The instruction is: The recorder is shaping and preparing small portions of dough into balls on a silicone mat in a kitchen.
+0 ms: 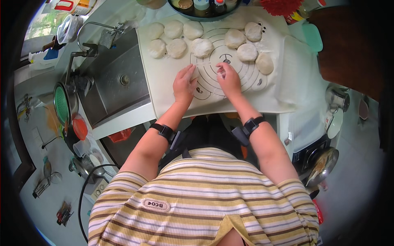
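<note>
My left hand [185, 83] is over the left part of a pale silicone kneading mat [167, 89], its fingers extended and dusted with flour. Nothing shows in it. To its right, my right hand [229, 79] has curled fingers above the mat's printed circles. White flour or dough shows at its fingertips; whether it grips anything is unclear. Just beyond both hands lies a floured dough round [202, 47]. Several more rounds, including one dough round [176, 48], sit at the upper left. On the right is another cluster with a dough round [247, 52] and a smoother dough round [264, 64].
A steel sink [120, 92] with a faucet [87, 49] adjoins the mat's left side. Behind the mat stands a round tray [203, 19] of jars and bottles. A translucent plastic container [297, 73] borders its right side. Farther right, a pan [323, 167] rests by the stove.
</note>
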A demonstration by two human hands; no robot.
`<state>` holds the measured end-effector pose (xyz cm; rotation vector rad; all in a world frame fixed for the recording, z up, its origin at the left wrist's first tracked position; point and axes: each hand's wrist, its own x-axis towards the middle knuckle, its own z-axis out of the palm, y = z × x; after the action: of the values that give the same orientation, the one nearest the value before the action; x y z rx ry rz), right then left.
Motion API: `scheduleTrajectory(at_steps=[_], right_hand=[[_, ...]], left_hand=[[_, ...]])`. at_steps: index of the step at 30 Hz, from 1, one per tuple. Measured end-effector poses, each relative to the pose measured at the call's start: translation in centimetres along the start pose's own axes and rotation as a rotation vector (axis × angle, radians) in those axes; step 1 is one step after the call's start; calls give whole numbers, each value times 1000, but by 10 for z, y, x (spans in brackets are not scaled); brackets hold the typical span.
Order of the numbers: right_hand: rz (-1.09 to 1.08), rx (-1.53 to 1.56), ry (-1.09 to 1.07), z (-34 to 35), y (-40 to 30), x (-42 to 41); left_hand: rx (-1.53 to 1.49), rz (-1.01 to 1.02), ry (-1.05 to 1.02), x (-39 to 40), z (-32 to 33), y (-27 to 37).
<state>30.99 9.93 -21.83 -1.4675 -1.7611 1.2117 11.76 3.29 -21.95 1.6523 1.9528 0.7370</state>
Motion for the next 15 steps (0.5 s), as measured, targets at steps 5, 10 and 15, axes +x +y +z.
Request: scheduleTrajectory(at_steps=[5,10,15], right_hand=[[115,-64,80,-13,7,-2],[51,-189,86,-12,10,4],[95,-293,40,-20,5,5]], left_hand=[[136,52,37,19,-13,16],[320,264,-96,56,6,14],[400,352,-141,47,8,16]])
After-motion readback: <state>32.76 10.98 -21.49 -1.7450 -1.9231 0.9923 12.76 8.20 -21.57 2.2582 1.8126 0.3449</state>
